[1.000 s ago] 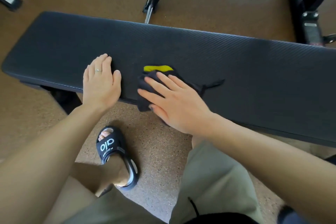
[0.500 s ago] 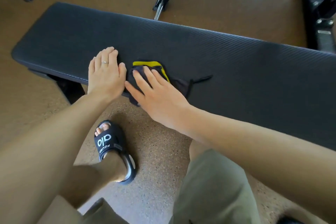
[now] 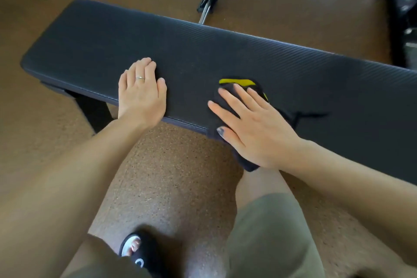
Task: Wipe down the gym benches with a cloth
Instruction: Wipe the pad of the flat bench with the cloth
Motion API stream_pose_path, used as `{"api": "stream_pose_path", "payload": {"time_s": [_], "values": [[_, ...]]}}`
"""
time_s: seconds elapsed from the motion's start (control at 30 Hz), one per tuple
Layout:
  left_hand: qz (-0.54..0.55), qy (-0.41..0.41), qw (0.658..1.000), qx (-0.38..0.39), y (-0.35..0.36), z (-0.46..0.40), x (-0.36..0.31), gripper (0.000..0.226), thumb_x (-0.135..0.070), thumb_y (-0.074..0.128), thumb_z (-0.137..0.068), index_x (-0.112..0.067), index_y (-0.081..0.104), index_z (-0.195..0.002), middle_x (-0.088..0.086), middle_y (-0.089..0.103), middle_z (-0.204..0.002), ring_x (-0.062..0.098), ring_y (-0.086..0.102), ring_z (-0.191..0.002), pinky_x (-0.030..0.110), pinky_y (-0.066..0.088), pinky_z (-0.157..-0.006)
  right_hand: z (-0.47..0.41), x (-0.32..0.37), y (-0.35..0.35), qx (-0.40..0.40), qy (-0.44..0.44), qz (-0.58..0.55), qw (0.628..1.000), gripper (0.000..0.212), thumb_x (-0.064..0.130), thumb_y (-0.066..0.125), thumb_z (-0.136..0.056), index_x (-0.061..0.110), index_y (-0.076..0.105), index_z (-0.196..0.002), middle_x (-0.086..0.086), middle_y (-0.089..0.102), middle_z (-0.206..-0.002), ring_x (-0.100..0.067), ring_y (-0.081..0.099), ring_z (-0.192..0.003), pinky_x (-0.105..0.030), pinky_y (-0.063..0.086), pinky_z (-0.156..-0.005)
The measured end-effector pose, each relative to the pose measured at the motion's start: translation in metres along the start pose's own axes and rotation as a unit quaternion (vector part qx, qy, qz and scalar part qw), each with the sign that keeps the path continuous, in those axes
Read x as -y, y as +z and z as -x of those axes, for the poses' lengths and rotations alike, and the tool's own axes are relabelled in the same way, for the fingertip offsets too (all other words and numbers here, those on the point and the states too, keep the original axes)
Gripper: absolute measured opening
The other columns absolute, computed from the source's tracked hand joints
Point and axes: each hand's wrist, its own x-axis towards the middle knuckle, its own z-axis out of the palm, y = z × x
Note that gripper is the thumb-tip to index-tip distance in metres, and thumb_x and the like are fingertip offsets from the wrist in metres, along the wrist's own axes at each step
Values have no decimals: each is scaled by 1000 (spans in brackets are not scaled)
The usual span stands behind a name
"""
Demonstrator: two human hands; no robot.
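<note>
Right hand [image 3: 255,126], fingers spread, pressed flat on dark cloth [image 3: 240,88] at bench [image 3: 225,52] near edge; left hand [image 3: 141,95], fingers together, flat on pad to its left.

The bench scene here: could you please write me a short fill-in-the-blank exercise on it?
1. The right hand presses a dark cloth with a ____ edge onto the bench.
2. The left hand lies flat on the bench and wears a ____.
3. The cloth hangs over the bench's ____ edge.

Missing words: yellow; ring; near
</note>
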Motion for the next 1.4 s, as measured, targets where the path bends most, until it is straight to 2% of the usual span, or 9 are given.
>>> {"api": "stream_pose_path", "payload": {"time_s": [0.17, 0.3, 0.5, 0.63, 0.83, 1.0, 1.17, 1.3, 1.4], "values": [[-3, 10, 1000, -10, 3, -1, 1, 51, -32, 25, -108, -10, 34, -154, 7, 30, -164, 25, 23, -153, 44, 14, -127, -106, 10, -2, -44, 79, -48, 995, 60, 47, 20, -105, 23, 40, -157, -8, 35, -165, -35, 29, -152, -51, 22, -124], [1, 16, 1000, -4, 2, 0, 2, 51, -32, 25, -108, -10, 34, -154, 7, 29, -165, 25, 23, -153, 43, 12, -128, -118, -6, -2, -53, 85, -66, 993, 60, 47, 23, -104, 23, 44, -155, -8, 41, -161, -34, 36, -148, -49, 27, -122], [-7, 21, 1000, -1, 1, 1, 1, 53, -34, 22, -109, -10, 32, -155, 8, 27, -166, 27, 21, -154, 44, 11, -128, -61, -115, -1, -45, 312, -71, 946, 62, 45, 18, -107, 18, 33, -160, -14, 32, -165, -40, 33, -148, -49, 24, -122], [-6, 29, 1000, -9, 3, 1, 2, 54, -34, 23, -108, -8, 33, -155, 9, 28, -165, 29, 21, -154, 45, 11, -127, -76, -80, -5, -47, 398, -60, 914, 62, 41, 19, -107, 12, 26, -161, -17, 26, -167, -41, 23, -152, -52, 17, -124], [-8, 66, 998, -6, 3, -1, 10, 55, -33, 24, -109, -4, 33, -155, 14, 31, -164, 33, 25, -152, 49, 16, -126, -102, 71, -6, -60, 246, -72, 965, 62, 43, 21, -107, 14, 28, -162, -13, 25, -168, -36, 20, -155, -49, 16, -127], [-61, 156, 986, 14, -8, -10, 27, 54, -41, 29, -107, -5, 45, -144, 15, 45, -152, 36, 40, -139, 51, 33, -113, -80, 76, -6, -45, 177, -65, 981, 56, 45, 21, -110, 26, 28, -162, -1, 23, -170, -25, 16, -158, -43, 17, -129], [-53, 280, 958, 13, -28, -54, 71, 37, -29, 34, -106, -12, 57, -129, 11, 56, -128, 35, 53, -107, 50, 51, -86, -139, 37, -9, -49, 279, -62, 957, 62, 44, 14, -106, 23, 28, -162, -5, 25, -169, -28, 18, -157, -45, 15, -128], [-44, 332, 942, 2, -20, -66, 82, 30, -19, 40, -104, -10, 57, -128, 13, 54, -127, 38, 52, -99, 53, 51, -78, -190, 19, -16, -25, 388, -104, 915, 57, 40, 19, -110, 23, 17, -165, -5, 10, -173, -30, 5, -159, -46, 4, -129], [-26, 340, 940, -1, -21, -73, 85, 33, -27, 37, -101, -14, 58, -124, 10, 55, -123, 36, 53, -99, 51, 49, -81, -168, 65, -11, -41, 375, -89, 922, 59, 40, 21, -109, 19, 22, -164, -7, 16, -171, -32, 11, -158, -48, 10, -128]]}}
